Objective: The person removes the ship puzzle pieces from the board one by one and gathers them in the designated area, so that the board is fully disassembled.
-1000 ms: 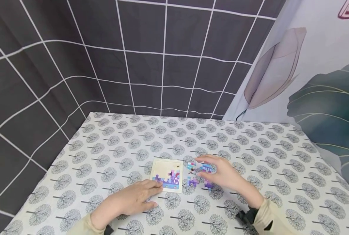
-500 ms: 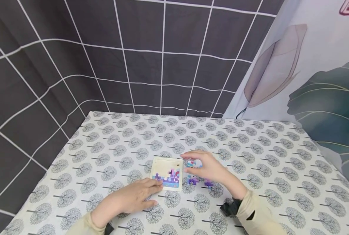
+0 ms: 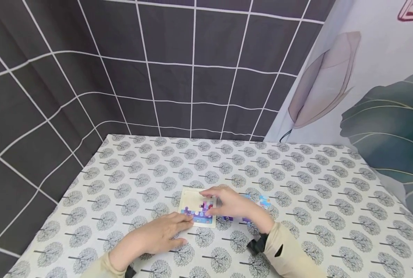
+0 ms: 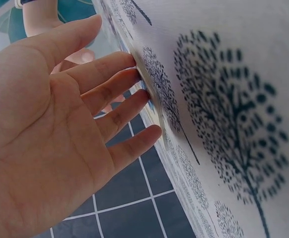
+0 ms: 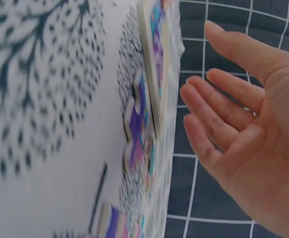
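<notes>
A square, pale jigsaw tray (image 3: 191, 197) lies on the table, with joined purple and blue pieces (image 3: 198, 218) along its near side and right part. My left hand (image 3: 157, 236) rests at the tray's lower left, its fingertips on the edge. Those fingers reach out fairly straight in the left wrist view, touching the tray. Over the tray's right side hovers my right hand (image 3: 235, 203), thumb and fingers apart. Nothing shows between them in the right wrist view. A loose purple jigsaw piece (image 5: 136, 121) lies beside the tray, partly hidden in the head view.
More loose jigsaw pieces lie to the right of the tray, among them a light blue one (image 3: 264, 200) and a striped one (image 5: 113, 223). The tablecloth (image 3: 206, 156) has a tree print. A dark gridded curtain (image 3: 168, 81) hangs behind the table.
My right hand has moved left from above the loose pieces to over the tray's right side, uncovering the light blue piece. The left hand has stayed in place.
</notes>
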The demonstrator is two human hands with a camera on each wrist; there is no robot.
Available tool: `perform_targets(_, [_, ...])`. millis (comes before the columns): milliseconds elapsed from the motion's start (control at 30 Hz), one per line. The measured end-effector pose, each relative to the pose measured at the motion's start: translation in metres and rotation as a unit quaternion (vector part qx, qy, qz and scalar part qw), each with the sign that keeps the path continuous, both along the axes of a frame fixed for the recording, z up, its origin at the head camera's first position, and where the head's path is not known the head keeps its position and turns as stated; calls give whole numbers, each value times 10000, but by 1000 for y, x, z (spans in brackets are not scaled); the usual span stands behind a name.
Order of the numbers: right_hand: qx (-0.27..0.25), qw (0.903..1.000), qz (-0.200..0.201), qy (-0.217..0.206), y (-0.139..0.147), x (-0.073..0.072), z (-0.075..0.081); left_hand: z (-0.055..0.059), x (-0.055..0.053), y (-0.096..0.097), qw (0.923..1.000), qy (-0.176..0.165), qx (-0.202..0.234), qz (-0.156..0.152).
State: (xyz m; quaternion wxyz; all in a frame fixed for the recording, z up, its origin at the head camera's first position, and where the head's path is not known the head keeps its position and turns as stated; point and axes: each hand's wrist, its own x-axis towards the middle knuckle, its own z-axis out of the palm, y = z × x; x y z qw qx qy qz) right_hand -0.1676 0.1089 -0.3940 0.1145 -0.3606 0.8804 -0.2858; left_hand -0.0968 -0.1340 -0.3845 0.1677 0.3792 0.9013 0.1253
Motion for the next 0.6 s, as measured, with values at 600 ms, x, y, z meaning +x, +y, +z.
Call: perform_targets(600, [325,9991,-238,151,-14,-1,-7,-1,1,-1,10000,74,35,-10])
